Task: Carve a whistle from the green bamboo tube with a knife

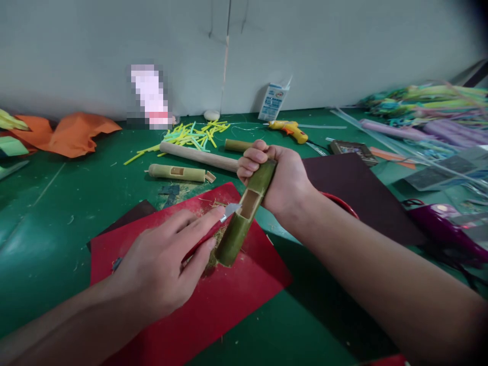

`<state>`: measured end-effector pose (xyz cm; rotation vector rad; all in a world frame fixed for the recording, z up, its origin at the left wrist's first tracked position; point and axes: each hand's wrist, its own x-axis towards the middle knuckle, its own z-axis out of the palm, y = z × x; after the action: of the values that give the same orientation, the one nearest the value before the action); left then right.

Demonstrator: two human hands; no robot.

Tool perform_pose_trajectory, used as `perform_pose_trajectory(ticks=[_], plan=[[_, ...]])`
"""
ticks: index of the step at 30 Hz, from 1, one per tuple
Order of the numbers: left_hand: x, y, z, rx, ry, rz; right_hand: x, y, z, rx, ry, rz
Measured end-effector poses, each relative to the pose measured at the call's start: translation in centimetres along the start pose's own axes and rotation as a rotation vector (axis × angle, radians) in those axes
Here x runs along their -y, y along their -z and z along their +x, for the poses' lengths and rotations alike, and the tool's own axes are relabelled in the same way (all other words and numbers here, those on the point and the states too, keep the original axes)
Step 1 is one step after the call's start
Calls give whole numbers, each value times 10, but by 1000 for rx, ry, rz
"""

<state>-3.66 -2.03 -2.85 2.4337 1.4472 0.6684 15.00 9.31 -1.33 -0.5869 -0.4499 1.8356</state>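
Note:
My right hand (280, 178) is wrapped round the upper end of a green bamboo tube (233, 235), which tilts with its lower end over a red sheet (244, 295). A rectangular opening is cut in the tube's side. In my left hand (168, 259) is a red utility knife (206, 235), its forefinger stretched along the handle. The short blade meets the left edge of the opening. Bamboo shavings lie on the red sheet beneath. Behind it rests a second, paler bamboo tube (186, 173) with a similar opening and a small cut piece beside its end.
A wooden rod (198, 156), yellow-green strips (190, 136) and a yellow glue gun (288, 130) lie farther back. A drink carton (273, 101) stands by the wall. Orange paper (78, 133) is at left; a purple tool (446, 229) and colourful bundles (427, 104) are at right.

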Motion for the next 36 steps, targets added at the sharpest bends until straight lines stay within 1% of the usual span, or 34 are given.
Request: perform_pose_trajectory(ticks=[4, 7, 10, 13, 20, 25, 28, 31, 34, 36], plan=[[-1, 0, -1, -29, 9, 48, -4, -2, -2, -10, 0, 23], [-1, 1, -1, -49, -6, 70, -10, -2, -4, -16, -25, 55], [0, 1, 0, -60, -4, 44, -15, -2, -5, -28, -58, 62], [0, 1, 0, -41, 6, 14, -17, -1, -5, -31, -78, 75], [1, 0, 0, -36, 3, -1, -18, -2, -8, 18, -129, 94], [2, 3, 1, -6, -26, -63, -11, 1, -2, 99, -114, 60], [-2, 6, 1, 45, -21, -80, -3, 1, 1, 130, -56, 13], [-5, 10, 1, 81, -10, -102, 4, -4, 0, 111, 13, -120], [-6, 14, 2, 122, -20, -111, 6, -11, -5, 104, 26, -249], [-6, 16, 3, 142, -31, -110, 6, -14, -9, 133, 16, -282]])
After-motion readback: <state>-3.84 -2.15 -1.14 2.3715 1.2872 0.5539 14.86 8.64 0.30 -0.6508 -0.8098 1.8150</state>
